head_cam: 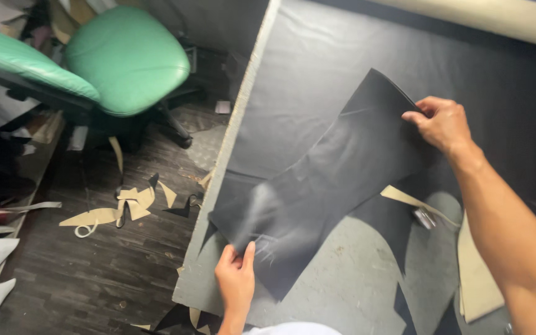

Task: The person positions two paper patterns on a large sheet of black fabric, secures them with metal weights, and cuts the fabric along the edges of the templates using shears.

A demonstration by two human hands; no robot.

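The left hand [236, 282], low in the frame's centre, pinches the near corner of a cut piece of black fabric [324, 186]; the right hand [443, 124], at upper right, grips its far edge. The piece hangs stretched between them over the grey cutting table [348, 279]. A green chair [125, 56] stands upper left, above beige scraps [116, 208] on the floor.

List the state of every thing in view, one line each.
Black cut sheet: lifted off the table, held at both ends.
Left hand: pinching the near end.
Right hand: gripping the far edge.
Green chair: unoccupied.
Beige scraps: scattered on floor.
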